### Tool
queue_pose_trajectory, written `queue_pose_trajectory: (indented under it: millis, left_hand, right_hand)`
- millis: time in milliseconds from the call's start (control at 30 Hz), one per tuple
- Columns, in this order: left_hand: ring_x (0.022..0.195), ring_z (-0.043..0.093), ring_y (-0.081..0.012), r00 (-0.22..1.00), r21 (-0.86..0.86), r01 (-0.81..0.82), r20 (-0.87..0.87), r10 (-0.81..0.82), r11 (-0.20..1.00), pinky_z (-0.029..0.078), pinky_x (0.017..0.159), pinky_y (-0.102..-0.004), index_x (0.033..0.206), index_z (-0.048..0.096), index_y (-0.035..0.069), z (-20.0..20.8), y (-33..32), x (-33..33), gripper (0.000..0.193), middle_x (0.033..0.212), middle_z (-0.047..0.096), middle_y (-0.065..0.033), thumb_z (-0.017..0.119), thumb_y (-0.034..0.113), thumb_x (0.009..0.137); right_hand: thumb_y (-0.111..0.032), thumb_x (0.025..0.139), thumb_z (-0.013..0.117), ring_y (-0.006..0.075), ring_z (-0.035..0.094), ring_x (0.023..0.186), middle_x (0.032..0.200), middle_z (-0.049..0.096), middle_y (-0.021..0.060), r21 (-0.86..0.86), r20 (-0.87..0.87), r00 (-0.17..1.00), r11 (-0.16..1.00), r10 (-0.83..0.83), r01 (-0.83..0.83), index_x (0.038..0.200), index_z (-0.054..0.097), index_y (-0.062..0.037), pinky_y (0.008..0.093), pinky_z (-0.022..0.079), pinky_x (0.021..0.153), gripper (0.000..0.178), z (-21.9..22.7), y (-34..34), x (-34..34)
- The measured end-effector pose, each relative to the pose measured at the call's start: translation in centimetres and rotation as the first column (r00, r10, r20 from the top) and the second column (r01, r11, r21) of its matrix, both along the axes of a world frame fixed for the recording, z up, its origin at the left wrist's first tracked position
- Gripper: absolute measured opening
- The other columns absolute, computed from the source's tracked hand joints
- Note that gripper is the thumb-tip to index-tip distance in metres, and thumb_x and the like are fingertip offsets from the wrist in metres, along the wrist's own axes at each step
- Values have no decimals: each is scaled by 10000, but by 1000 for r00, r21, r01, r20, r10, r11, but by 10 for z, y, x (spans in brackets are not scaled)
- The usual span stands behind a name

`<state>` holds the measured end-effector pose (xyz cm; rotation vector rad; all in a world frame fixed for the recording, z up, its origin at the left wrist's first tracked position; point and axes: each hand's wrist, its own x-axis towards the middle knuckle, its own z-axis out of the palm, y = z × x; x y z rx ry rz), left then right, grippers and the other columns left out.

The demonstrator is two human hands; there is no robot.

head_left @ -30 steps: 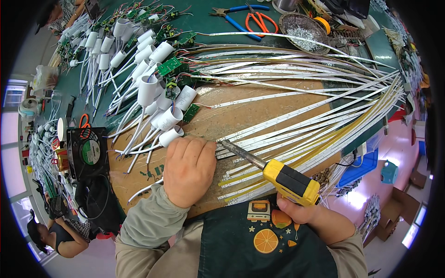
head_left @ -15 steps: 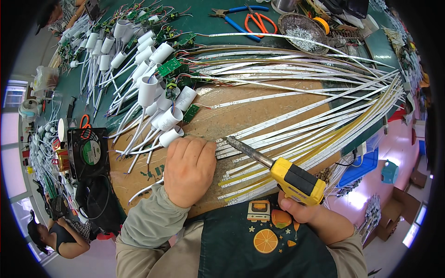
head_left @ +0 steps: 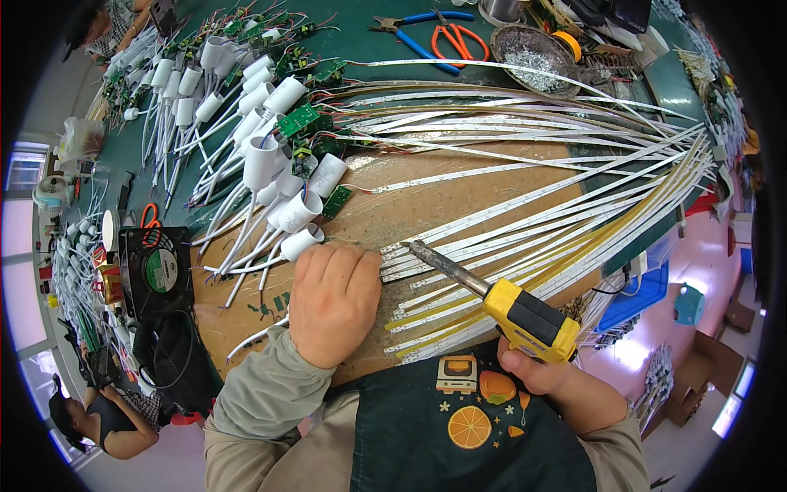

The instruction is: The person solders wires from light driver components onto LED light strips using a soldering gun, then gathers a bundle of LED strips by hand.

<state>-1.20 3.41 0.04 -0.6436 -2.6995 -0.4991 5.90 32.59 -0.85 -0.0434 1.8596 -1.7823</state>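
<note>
My right hand (head_left: pixel 533 373) grips a yellow and black gun-shaped soldering iron (head_left: pixel 531 320). Its dark tip is over the left ends of the white LED strips (head_left: pixel 508 215), near the fingers of my left hand (head_left: pixel 336 303). That left hand is closed, knuckles up, and hides whatever its fingertips pinch. Just beyond it lies a white cylindrical cap (head_left: pixel 302 241) with a white cable. More white caps (head_left: pixel 261 162) are heaped behind, mixed with green circuit boards (head_left: pixel 297 120). Thin wires join some boards to strips.
Blue-handled pliers (head_left: pixel 426 49), orange-handled scissors (head_left: pixel 461 43) and a bowl of solder bits (head_left: pixel 537 61) stand at the back. A black fan (head_left: pixel 156 271) is at the left edge. Two people (head_left: pixel 111 414) are off to the left. A blue bin (head_left: pixel 635 295) sits at right.
The soldering iron has shifted slightly right, its tip a little farther from my left fingers. My left hand has barely moved.
</note>
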Motion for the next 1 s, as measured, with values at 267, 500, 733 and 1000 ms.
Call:
queue_pose_trajectory:
  millis: [267, 500, 733, 1000]
  left_hand:
    - [835, 592, -269, 1000, -9, -9, 9, 9, 1000, 456, 766, -381, 922, 647, 38, -1, 1, 1, 272, 878, 602, -81, 691, -36, 664]
    - [838, 592, -272, 1000, -5, -5, 13, 5, 1000, 455, 766, -384, 928, 645, 37, 0, 0, 1, 280, 878, 599, -84, 692, -40, 664]
    - [838, 593, -275, 1000, 7, -11, 23, 11, 1000, 454, 762, -383, 937, 643, 38, 1, 1, 0, 281, 877, 601, -86, 690, -40, 671]
    - [868, 588, -295, 984, -2, -110, 139, 109, 994, 456, 768, -382, 972, 633, 33, 17, 1, 2, 286, 926, 605, -108, 717, 33, 699]
  right_hand:
    - [-39, 810, 699, 138, 601, 643, 761, 629, 40, 1, -12, 1000, 1000, 2, -2, 988, 631, -12, 278, 473, 575, 192, -5, 1, 0]
    - [-50, 820, 699, 127, 600, 642, 752, 630, 40, 10, 4, 999, 999, -41, 41, 993, 628, -15, 275, 473, 572, 190, -2, -2, 1]
    - [-40, 828, 695, 104, 586, 668, 774, 625, 25, -2, -3, 998, 998, -60, 60, 1017, 614, -16, 267, 477, 597, 207, -1, -2, 2]
    - [-42, 814, 710, 98, 582, 708, 809, 622, 21, -20, 63, 995, 996, -83, 85, 1034, 603, -7, 259, 478, 651, 247, -1, -3, 1]
